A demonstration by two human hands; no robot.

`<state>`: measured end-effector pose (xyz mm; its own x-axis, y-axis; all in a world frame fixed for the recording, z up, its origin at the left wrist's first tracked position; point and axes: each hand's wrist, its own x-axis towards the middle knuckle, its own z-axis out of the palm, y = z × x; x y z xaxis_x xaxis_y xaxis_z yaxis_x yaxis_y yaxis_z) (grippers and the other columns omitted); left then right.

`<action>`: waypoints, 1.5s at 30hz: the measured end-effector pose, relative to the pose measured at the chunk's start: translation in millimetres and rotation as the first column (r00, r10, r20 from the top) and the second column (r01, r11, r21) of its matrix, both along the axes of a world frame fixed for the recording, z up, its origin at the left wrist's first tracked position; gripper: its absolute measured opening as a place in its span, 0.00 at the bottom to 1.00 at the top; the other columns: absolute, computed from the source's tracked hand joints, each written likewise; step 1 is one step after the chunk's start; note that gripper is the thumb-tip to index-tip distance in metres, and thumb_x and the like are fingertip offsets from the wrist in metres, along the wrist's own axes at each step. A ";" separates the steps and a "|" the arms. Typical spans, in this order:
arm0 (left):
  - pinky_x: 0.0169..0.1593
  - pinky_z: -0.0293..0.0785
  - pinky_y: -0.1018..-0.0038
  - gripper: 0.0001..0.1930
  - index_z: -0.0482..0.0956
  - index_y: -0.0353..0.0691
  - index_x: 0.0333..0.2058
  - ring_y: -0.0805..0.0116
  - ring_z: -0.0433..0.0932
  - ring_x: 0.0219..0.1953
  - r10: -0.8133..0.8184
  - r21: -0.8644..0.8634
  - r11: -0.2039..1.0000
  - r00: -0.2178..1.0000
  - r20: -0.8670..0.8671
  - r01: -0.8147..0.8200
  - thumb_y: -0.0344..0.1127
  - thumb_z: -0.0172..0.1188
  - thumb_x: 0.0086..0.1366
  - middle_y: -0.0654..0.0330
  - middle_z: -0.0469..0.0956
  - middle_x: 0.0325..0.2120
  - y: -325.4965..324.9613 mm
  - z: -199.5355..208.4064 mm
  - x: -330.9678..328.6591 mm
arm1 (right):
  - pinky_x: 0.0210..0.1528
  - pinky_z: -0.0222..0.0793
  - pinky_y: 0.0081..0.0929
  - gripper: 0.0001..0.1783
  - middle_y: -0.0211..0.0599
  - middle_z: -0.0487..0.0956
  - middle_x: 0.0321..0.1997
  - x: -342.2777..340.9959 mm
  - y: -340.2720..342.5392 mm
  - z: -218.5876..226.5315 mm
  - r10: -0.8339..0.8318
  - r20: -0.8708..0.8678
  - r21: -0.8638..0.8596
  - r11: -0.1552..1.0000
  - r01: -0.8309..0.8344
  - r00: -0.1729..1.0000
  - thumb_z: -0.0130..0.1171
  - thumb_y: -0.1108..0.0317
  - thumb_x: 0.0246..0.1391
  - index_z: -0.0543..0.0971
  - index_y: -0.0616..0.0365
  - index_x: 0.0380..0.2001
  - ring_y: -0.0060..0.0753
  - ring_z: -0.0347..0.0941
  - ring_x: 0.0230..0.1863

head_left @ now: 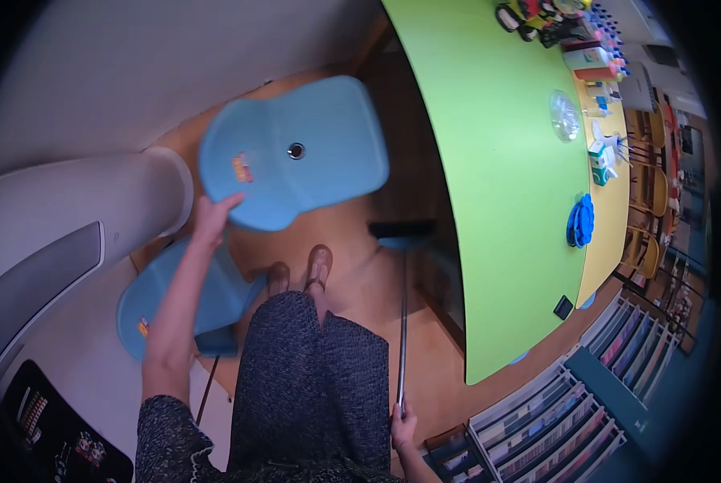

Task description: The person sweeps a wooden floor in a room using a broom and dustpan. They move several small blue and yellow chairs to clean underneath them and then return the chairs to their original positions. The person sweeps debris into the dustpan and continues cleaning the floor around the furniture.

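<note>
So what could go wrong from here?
1. The left hand grips the blue chair by one edge alone, so the chair might twist or slip.
2. That chair sits close to the white appliance; a swing that way could knock it.
3. The right hand holds the broom with its head beside the green table, so it may bump the table's edge if attention stays on the chair.

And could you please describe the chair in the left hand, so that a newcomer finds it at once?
Start at the big green table and look left to the light-blue chair whose lower-left edge the left hand grips. Unlike the other blue chair, lower in the picture, it shows a round, metal-rimmed spot.
</note>
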<state>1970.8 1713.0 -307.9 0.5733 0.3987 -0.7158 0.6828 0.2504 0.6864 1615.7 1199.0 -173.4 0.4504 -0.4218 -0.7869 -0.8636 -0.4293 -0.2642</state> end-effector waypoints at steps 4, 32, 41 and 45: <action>0.33 0.76 0.67 0.26 0.72 0.33 0.48 0.62 0.79 0.34 0.038 0.046 0.998 0.996 -0.086 -0.034 0.41 0.65 0.52 0.54 0.78 0.37 80.3 2.8 -53.3 | 0.15 0.54 0.14 0.28 0.21 0.63 0.15 40.3 21.6 -14.1 -0.103 0.002 0.075 0.992 0.103 0.995 0.52 0.67 0.59 0.62 0.52 0.62 0.13 0.58 0.13; 0.50 0.74 0.69 0.18 0.75 0.28 0.47 0.60 0.76 0.44 0.561 0.550 0.586 0.788 0.255 -0.595 0.30 0.59 0.59 0.48 0.73 0.46 131.8 -89.2 -92.3 | 0.12 0.55 0.17 0.27 0.24 0.62 0.12 392.7 63.3 -302.9 0.147 0.262 0.090 0.980 -0.176 0.954 0.45 0.54 0.63 0.58 0.48 0.62 0.18 0.58 0.11; 0.57 0.67 0.72 0.17 0.77 0.32 0.47 0.60 0.74 0.50 0.545 0.546 0.627 0.814 0.201 -0.555 0.37 0.52 0.65 0.46 0.71 0.50 138.1 -92.7 -100.7 | 0.12 0.55 0.18 0.28 0.25 0.62 0.13 201.7 116.4 -116.4 -0.149 0.027 0.017 0.989 0.148 0.988 0.44 0.60 0.64 0.54 0.47 0.66 0.19 0.56 0.11; 0.56 0.68 0.71 0.17 0.76 0.31 0.48 0.61 0.74 0.49 0.529 0.567 0.644 0.834 0.155 -0.514 0.35 0.53 0.64 0.46 0.71 0.50 148.2 -94.1 -106.7 | 0.14 0.57 0.17 0.29 0.27 0.67 0.19 310.0 36.9 -231.4 -0.084 0.289 -0.045 0.994 0.102 0.953 0.48 0.54 0.62 0.58 0.48 0.63 0.18 0.60 0.13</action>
